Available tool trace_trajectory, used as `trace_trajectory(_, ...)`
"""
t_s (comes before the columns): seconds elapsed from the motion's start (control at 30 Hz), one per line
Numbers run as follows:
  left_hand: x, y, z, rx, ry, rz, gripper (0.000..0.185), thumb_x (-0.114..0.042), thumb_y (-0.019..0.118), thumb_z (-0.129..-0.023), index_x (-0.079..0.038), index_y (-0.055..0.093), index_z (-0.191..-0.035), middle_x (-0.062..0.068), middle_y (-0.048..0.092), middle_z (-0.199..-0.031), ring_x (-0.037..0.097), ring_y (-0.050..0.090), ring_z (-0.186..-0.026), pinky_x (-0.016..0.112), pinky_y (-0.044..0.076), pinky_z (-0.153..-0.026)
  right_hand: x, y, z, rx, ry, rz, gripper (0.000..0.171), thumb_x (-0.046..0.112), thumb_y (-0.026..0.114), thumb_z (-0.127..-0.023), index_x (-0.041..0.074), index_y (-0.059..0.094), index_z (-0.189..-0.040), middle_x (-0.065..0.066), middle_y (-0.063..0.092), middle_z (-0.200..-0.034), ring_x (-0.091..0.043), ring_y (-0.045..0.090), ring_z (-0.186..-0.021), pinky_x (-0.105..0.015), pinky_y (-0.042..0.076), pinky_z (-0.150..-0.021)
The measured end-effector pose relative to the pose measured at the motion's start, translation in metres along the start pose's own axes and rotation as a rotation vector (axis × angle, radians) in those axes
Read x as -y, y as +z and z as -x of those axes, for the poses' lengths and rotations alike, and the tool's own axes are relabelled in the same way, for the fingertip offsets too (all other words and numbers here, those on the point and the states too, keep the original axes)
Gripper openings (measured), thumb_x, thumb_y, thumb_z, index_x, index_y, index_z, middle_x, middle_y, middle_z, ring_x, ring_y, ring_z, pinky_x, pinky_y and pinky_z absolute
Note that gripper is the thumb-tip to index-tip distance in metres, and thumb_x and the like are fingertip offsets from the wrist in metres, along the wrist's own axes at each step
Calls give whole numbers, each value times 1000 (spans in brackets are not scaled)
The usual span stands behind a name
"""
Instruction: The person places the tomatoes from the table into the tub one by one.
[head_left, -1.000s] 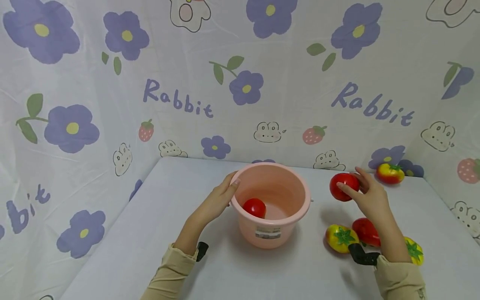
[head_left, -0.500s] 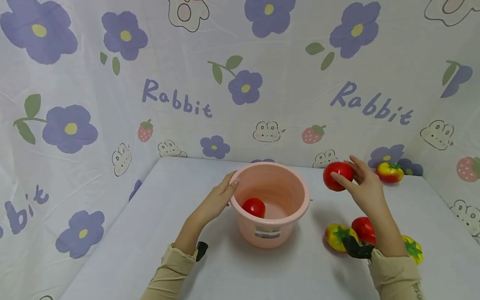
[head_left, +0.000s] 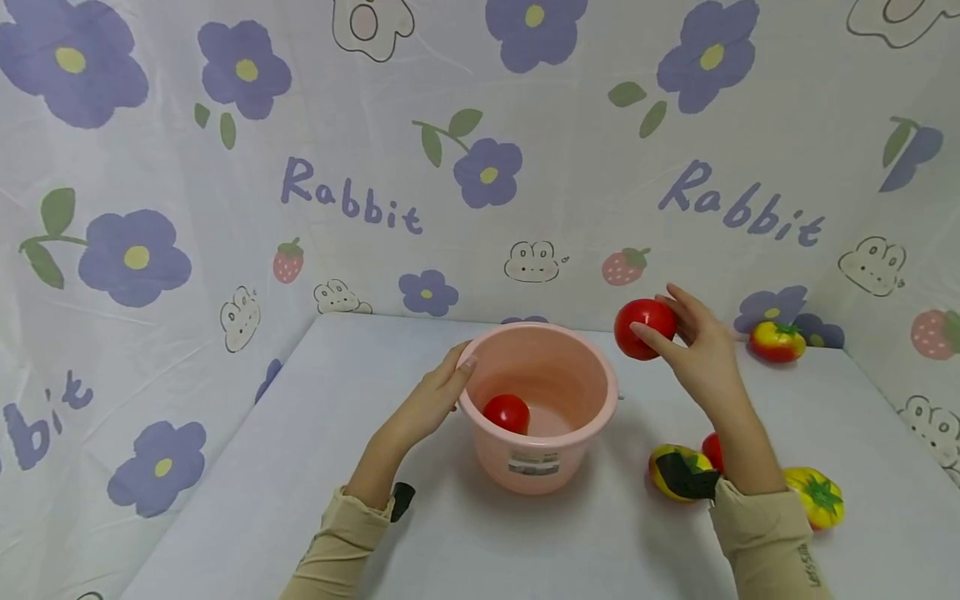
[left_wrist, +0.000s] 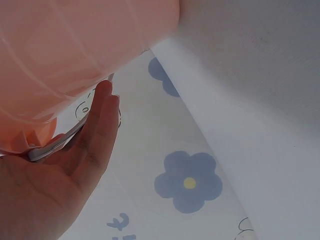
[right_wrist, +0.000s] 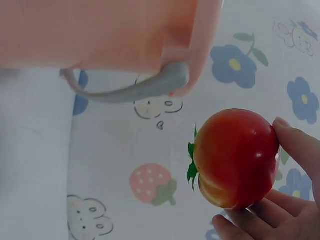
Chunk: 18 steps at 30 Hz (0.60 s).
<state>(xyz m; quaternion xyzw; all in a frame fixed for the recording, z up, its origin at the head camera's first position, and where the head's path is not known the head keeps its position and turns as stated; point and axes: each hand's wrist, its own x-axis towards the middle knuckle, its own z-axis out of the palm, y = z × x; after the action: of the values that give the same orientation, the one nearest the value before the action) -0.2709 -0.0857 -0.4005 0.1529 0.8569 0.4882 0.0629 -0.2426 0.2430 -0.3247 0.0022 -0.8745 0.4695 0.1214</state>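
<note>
A pink plastic bucket (head_left: 487, 450) stands upright on the white table, with a red toy tomato (head_left: 507, 414) lying inside it. My left hand (head_left: 427, 402) holds the bucket's left rim, thumb over the edge; in the left wrist view its fingers (left_wrist: 97, 135) lie along the outside beside the grey handle (left_wrist: 60, 142). Between thumb and fingers, my right hand (head_left: 699, 354) grips another red toy tomato (head_left: 643, 329), raised right of the bucket and above its rim level. In the right wrist view that tomato (right_wrist: 237, 157) shows a green calyx and a yellowish base.
Below my right forearm lie a yellow-red tomato (head_left: 667, 475), a partly hidden red one (head_left: 712, 450) and a yellow one with a green calyx (head_left: 816, 498). One more yellow-red tomato (head_left: 778, 342) sits at the back right. A flower-print cloth (head_left: 480, 100) hangs behind the table.
My right hand has moved up and to the left with the red tomato, closer to the bucket. The left hand keeps its hold and the bucket stays in place.
</note>
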Motion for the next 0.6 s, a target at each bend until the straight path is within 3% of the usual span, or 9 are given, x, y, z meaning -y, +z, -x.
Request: trace_trajectory(0.6,-1,0,1,13,5,18,55,-54,30,-102,-30,27,-152,1,49,-148,28,57,-119,44,53,-88,36,42,-5,50,-63,-79,79,28,70,-90,20,26,-155,-13,44,-152,-37,37,-143,-51,43,-107)
